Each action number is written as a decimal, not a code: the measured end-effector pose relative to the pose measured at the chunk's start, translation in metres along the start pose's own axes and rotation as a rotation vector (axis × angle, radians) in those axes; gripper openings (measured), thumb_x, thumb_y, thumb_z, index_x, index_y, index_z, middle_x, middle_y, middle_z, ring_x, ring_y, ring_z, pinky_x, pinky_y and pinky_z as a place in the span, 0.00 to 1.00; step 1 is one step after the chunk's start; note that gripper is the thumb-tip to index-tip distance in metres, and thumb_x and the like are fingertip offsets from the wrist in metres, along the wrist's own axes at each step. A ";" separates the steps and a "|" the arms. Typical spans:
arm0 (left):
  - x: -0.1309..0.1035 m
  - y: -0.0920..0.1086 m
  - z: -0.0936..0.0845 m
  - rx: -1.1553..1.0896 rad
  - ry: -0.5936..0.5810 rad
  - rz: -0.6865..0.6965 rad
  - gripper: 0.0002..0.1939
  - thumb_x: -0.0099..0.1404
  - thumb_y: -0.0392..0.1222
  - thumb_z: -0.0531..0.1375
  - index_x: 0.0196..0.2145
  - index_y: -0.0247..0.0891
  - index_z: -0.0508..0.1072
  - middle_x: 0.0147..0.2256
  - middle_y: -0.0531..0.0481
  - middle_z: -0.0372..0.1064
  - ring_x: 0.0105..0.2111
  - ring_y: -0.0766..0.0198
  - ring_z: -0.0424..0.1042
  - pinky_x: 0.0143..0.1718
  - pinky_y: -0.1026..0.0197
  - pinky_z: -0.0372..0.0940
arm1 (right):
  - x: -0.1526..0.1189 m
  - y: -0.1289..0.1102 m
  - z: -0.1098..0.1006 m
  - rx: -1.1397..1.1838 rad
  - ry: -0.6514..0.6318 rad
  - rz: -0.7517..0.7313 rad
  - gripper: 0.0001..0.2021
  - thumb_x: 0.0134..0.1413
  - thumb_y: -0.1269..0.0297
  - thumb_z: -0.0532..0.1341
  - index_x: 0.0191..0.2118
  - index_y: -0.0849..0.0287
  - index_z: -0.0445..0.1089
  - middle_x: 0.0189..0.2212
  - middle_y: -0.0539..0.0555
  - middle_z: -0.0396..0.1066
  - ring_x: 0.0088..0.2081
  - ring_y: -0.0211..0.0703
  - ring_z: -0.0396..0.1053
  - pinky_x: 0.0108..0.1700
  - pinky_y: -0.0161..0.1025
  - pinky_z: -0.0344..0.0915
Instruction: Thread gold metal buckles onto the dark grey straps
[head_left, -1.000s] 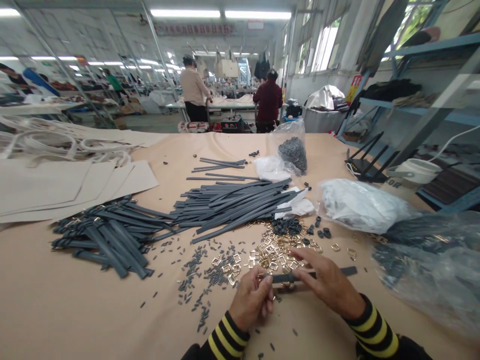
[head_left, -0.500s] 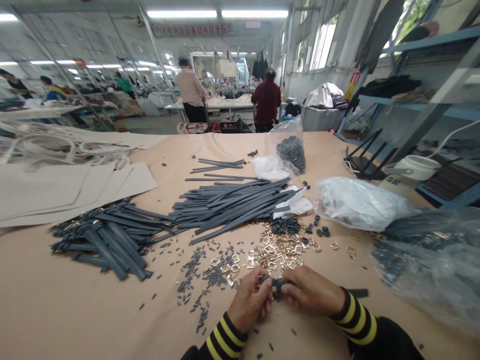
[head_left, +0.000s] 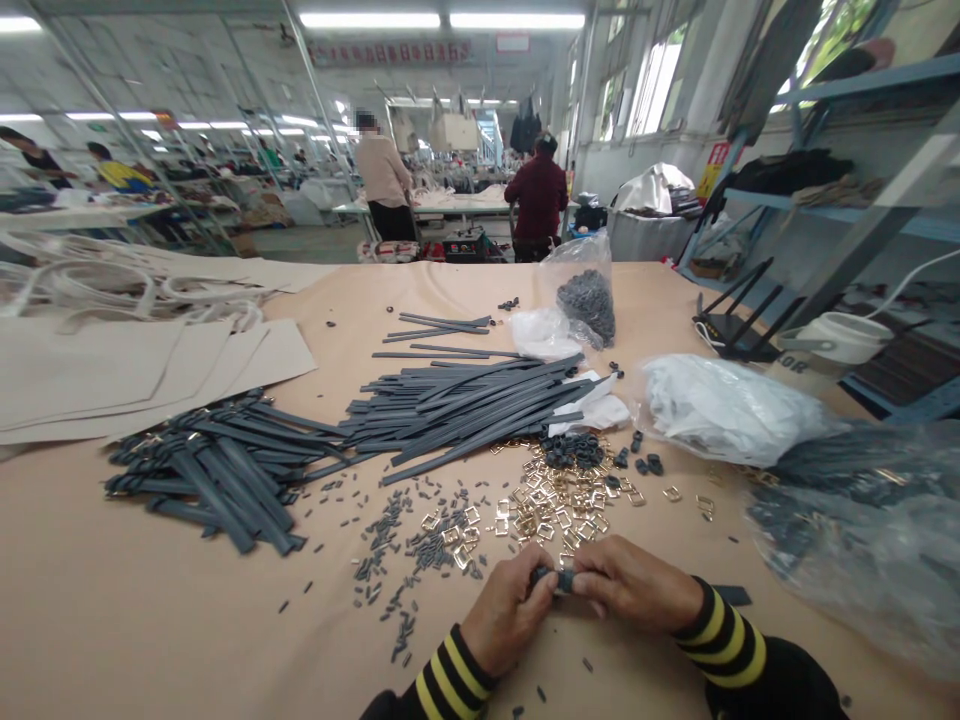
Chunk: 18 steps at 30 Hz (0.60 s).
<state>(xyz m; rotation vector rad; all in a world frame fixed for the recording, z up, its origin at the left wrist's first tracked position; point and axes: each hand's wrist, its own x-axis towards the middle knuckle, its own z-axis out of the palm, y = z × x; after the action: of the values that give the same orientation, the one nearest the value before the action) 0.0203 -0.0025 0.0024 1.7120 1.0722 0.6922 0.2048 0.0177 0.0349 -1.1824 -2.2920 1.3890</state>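
Note:
A dark grey strap (head_left: pixel 564 580) is pinched between my two hands just in front of the buckle pile. My left hand (head_left: pixel 508 607) is closed on one end of it. My right hand (head_left: pixel 636 583) grips it close by, and the strap's tail shows beyond my right wrist. Gold buckles (head_left: pixel 551 505) lie scattered beyond my fingers, with small dark loops (head_left: pixel 574 450) heaped behind them. Many short dark pieces (head_left: pixel 435 540) are strewn to the left. Whether a buckle sits on the held strap is hidden by my fingers.
Long dark strips (head_left: pixel 457 405) lie mid-table. Straps with buckles (head_left: pixel 232 470) are piled left, near beige panels (head_left: pixel 142 370). Plastic bags (head_left: pixel 727 405) and a black router (head_left: pixel 739 320) stand right. Two people work at a far table (head_left: pixel 457 208).
My hands have drawn slightly closer together around the strap, and less of it shows between them. My left thumb has shifted right. The whole view has moved a little.

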 end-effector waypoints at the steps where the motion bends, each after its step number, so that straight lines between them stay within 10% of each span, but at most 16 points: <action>1: 0.000 0.000 0.000 0.004 -0.009 0.000 0.07 0.61 0.40 0.49 0.27 0.36 0.62 0.20 0.57 0.54 0.22 0.70 0.53 0.24 0.67 0.49 | 0.000 0.002 0.000 0.019 -0.013 0.004 0.16 0.54 0.64 0.51 0.17 0.61 0.60 0.15 0.44 0.59 0.19 0.31 0.57 0.24 0.29 0.53; 18: -0.003 -0.004 0.006 -0.073 0.073 0.012 0.03 0.58 0.35 0.51 0.30 0.36 0.64 0.21 0.57 0.56 0.22 0.71 0.54 0.25 0.68 0.50 | 0.005 0.020 0.013 0.215 -0.069 0.076 0.21 0.55 0.51 0.47 0.20 0.60 0.61 0.13 0.44 0.57 0.15 0.31 0.54 0.21 0.30 0.51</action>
<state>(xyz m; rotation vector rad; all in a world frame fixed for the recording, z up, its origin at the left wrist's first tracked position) 0.0220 -0.0069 -0.0035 1.6424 1.0743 0.7972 0.2049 0.0178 0.0110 -1.1815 -2.0955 1.6803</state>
